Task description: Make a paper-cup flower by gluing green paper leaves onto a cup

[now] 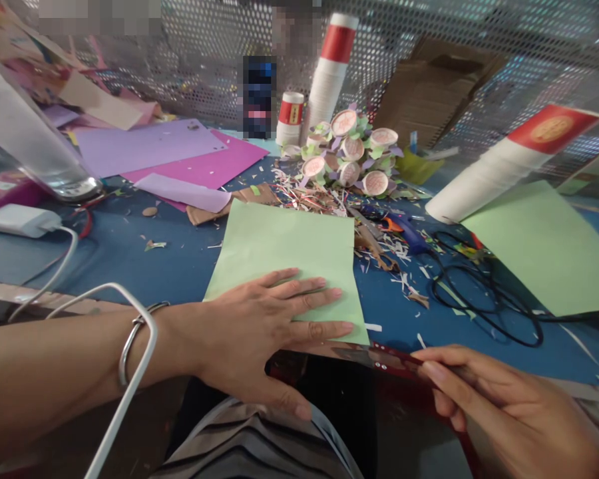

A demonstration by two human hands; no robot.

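Note:
My left hand [284,316] lies flat with fingers spread on a light green paper sheet [289,233] at the table's front edge. A metal bracelet [130,346] circles that wrist, and a white cable [150,332] passes across it. At the lower right, my right hand [499,399] is closed on a dark red, riveted handle; it looks like a pair of scissors [394,359]. Their blades seem to point left along the sheet's near edge, partly hidden by my left hand. Dark space and a striped garment [259,439] show below.
Paper-cup stacks [504,163] and a cluster of cup-like paper flowers [352,150] stand behind. A blue glue gun [409,233], black cord [479,313] and paper scraps lie right of centre. Purple sheets [144,146], a clear tumbler [40,140] and white adapter [20,219] are left.

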